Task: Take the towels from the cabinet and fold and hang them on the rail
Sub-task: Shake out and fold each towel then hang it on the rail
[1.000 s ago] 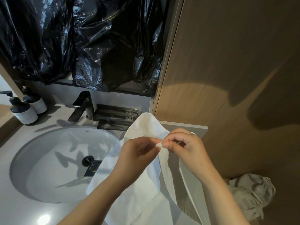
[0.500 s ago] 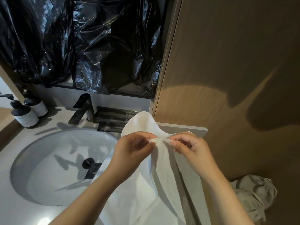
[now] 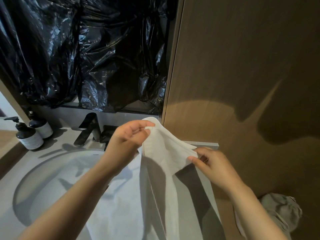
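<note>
A white towel (image 3: 166, 149) hangs from both my hands above the right side of the washbasin. My left hand (image 3: 128, 141) pinches its top edge at the upper left, between thumb and fingers. Lower and to the right, my right hand (image 3: 213, 163) pinches the same edge. The cloth stretches between the two hands and drapes down over the counter's right edge and out of view at the bottom. No rail and no cabinet shelf show in the head view.
A round white washbasin (image 3: 57, 172) with a black tap (image 3: 90, 129) lies to the left. Two dark pump bottles (image 3: 31, 135) stand at the far left. Black plastic sheeting (image 3: 86, 54) covers the mirror. A wooden wall panel (image 3: 242, 84) rises on the right, with grey cloth (image 3: 280, 210) on the floor below it.
My hands, pinched close together on the towel's edge before, have drawn apart. The left rose to the left, the right sank to the right, and the edge is stretched between them.
</note>
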`<state>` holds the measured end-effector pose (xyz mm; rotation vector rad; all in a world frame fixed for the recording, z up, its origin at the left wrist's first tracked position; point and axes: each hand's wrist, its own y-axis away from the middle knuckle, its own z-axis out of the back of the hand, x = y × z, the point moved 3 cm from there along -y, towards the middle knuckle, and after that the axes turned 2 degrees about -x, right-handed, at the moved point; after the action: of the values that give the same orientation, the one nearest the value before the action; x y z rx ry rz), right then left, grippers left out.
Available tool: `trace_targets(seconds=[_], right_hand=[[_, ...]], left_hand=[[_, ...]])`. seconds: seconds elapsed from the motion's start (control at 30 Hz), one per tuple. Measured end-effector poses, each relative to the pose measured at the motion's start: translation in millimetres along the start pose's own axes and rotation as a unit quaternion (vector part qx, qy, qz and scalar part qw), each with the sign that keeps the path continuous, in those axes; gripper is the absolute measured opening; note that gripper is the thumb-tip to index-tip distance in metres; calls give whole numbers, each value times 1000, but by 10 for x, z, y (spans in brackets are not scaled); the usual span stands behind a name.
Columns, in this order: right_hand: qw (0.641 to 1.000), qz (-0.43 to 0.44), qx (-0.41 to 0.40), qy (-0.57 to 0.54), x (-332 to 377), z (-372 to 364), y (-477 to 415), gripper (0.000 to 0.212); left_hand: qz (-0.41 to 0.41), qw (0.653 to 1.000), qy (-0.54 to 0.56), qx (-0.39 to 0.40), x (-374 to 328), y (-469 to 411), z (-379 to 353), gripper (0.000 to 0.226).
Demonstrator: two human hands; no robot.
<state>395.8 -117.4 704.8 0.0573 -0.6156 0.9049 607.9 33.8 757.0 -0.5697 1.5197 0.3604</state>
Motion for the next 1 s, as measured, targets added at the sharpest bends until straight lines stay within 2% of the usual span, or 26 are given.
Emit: trace_targets(seconds=[0.23,0.33,0.47,0.63,0.8,0.9,1.0], right_hand=[[994,34,-50,93,37,396,-152,41],[991,41,-83,98,22,542,-173,46],[989,26,-108,93,-67,705,-152,50],[991,-34,-79,101,-292,790,-49,52],[992,-59,-78,81,-414,703,62,48],[992,-45,-48,105,-484,611,96,42],[992,-80,-8,94,-624,502,174,34]], left_hand=[[-62,997,8,56,-440,-160,11,13],[-86,992,-3,89,-599,-199,-16,20],[-107,988,47,105,-766,-269,-1,18],[-86,991,66,79,-838,-455,108,15],[-90,994,6,54,-826,-592,127,18],[-94,995,-4,43,-830,-667,114,21],[-87,995,-15,36,-817,-733,85,21]])
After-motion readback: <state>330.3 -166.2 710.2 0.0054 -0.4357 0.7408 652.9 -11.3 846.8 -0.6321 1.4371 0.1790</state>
